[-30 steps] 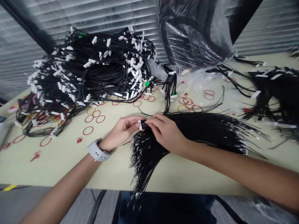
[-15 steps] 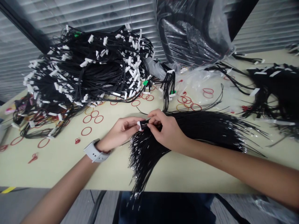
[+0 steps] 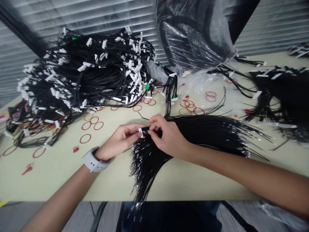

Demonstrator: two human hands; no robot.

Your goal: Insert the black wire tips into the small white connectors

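Centre frame, left hand (image 3: 123,138) pinches white connector (image 3: 141,132), right hand (image 3: 171,137) at adjoining black wires (image 3: 145,131), its grip unclear: apparently wire-fitting, next calling for careful alignment.

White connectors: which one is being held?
The white connector pinched in the left hand, beside the right hand; the other white connectors are away from both hands.

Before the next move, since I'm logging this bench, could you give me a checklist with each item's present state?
1. Left hand grips the white connector: ok.
2. Right hand is at the black wires beside the connector: ok.
3. Wires seated in the connector: cannot tell, too small.
4. Red bands clear of both hands: ok.
5. All wire tips within the table edge: not ok, some overhang the front.
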